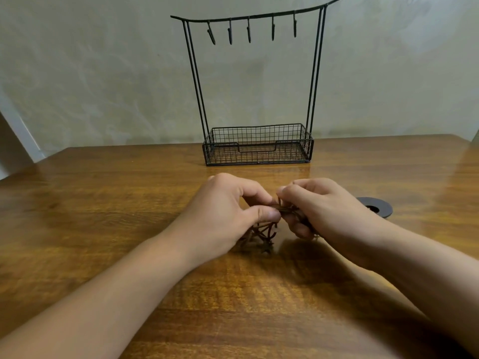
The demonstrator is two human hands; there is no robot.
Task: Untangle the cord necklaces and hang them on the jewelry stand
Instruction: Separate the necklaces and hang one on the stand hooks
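Two hands, left (223,211) and right (321,208), pinch the tangled cords (261,233) between them near the stand (255,81), whose basket (259,161) holds nothing visible.

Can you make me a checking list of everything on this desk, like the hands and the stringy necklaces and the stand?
Surface: brown wooden table, shiny, wood grain showing.
Job's things: brown cord necklaces, one tangled bunch between the hands, its lower part at the table. Black wire jewelry stand upright at the back, five hooks all bare, wire basket at its base with nothing seen inside.
Clutter: nothing seen.
Hands: left hand pinches the cords with thumb and fingers; right hand grips the cords with curled fingers.
Cables: none seen; a round black cable hole cover sits in the table by the right hand.
Surroundings: pale wall behind the table.
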